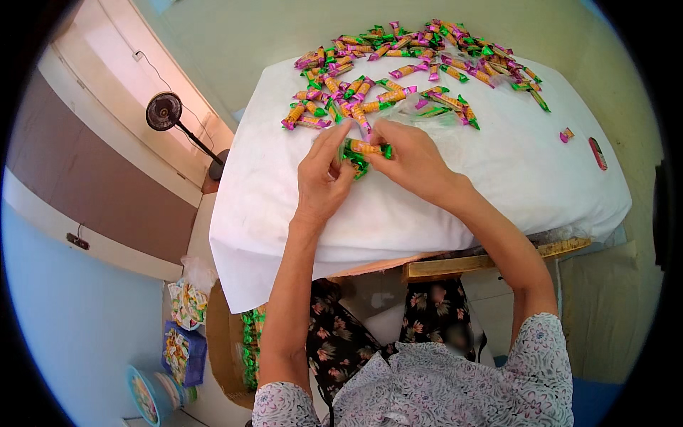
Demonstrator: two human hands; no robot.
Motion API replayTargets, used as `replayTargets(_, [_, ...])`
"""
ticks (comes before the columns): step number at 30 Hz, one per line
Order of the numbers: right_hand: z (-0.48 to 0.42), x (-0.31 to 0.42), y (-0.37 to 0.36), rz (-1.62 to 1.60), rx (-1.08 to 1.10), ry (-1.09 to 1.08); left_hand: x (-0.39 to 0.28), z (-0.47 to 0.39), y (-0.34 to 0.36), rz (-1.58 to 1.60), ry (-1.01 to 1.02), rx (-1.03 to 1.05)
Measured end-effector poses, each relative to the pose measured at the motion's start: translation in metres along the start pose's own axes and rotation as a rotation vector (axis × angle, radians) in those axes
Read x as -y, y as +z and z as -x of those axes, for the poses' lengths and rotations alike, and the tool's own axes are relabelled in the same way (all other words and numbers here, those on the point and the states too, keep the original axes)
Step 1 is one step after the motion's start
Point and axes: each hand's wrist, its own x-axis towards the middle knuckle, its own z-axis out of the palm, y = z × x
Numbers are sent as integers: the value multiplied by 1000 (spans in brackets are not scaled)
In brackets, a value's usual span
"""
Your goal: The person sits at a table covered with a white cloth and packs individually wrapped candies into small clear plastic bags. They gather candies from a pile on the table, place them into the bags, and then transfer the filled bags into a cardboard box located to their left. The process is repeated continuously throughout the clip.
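Note:
My left hand (326, 173) grips the side of a clear plastic bag, with several green-ended wrapped sweets (356, 164) in or against it. Between the fingers of my right hand (411, 155) is an orange wrapped sweet (364, 147) with green ends, held at the bag's opening. Just beyond my hands lies a loose heap of sweets in orange, pink and green wrappers (396, 94). Clear plastic bags (421, 113) lie beside that heap, to the right. The bag's exact edges are hard to make out.
More sweets lie along the far side of the white-covered table (512, 187). A small red and green object (597, 153) and a short wrapper (566, 135) lie at the right. A wooden drawer edge (499, 260) juts out in front. At left are a cardboard box (227, 341) and a fan (164, 111).

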Motion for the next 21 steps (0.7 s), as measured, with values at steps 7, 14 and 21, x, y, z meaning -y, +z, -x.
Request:
replayTargets(7, [-22, -9, 24, -144, 5, -80, 2, 0, -1, 29, 11, -3])
replayTargets(14, [-23, -15, 26, -349, -20, 97, 4, -1, 1, 45, -23, 16])
replayTargets(21, [-35, -35, 32, 65, 96, 70, 10, 0, -1, 64, -66, 30])
